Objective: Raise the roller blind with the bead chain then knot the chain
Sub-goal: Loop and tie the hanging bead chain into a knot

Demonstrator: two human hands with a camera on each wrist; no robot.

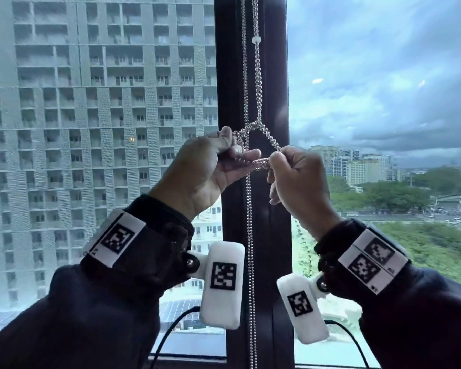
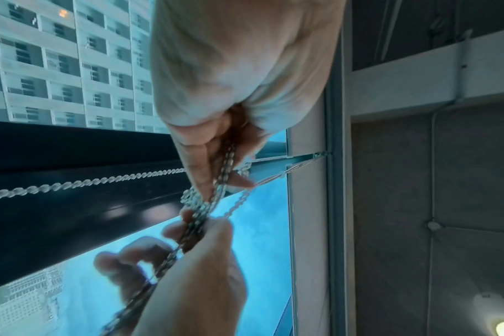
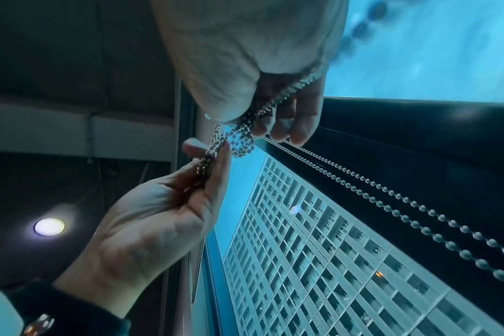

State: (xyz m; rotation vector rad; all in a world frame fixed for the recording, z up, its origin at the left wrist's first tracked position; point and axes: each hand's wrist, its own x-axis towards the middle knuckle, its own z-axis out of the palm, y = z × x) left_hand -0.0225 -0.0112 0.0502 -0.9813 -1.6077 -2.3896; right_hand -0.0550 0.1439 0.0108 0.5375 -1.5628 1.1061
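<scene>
So both hands are up at the dark window mullion (image 1: 272,235). Left hand (image 1: 210,169) pinches a doubled bunch of the bead chain (image 1: 257,83) between thumb and curled fingers, and right hand (image 1: 296,179) pinches the same bunch just beside it, fingertips almost touching. Between and above them the chain makes a loose loop, crossing at its top. Whether it's actually knotted is hard to tell, since the fingers hide the middle. Two strands hang straight down below, cut off at the bottom. Apartment tower (image 1: 91,102) fills the left pane.
</scene>
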